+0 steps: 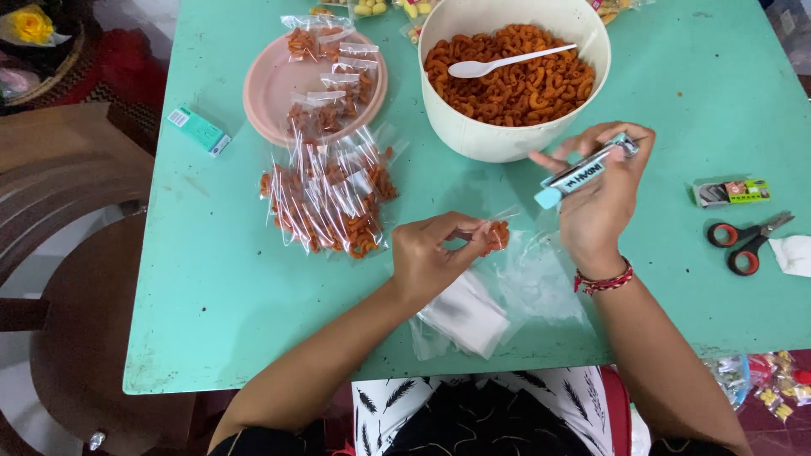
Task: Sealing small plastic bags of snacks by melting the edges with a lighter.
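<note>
Underneath, mint-green table (211,279) beside brown wooden chair (76,279).

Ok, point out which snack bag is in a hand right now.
The small snack bag pinched by the left hand; the others lie in a pile or on the pink plate.

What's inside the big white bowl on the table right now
The white bowl holds a heap of orange curled snacks with a white plastic spoon lying on top. The snacks hide the bowl's bottom, so anything beneath them cannot be seen.
</note>
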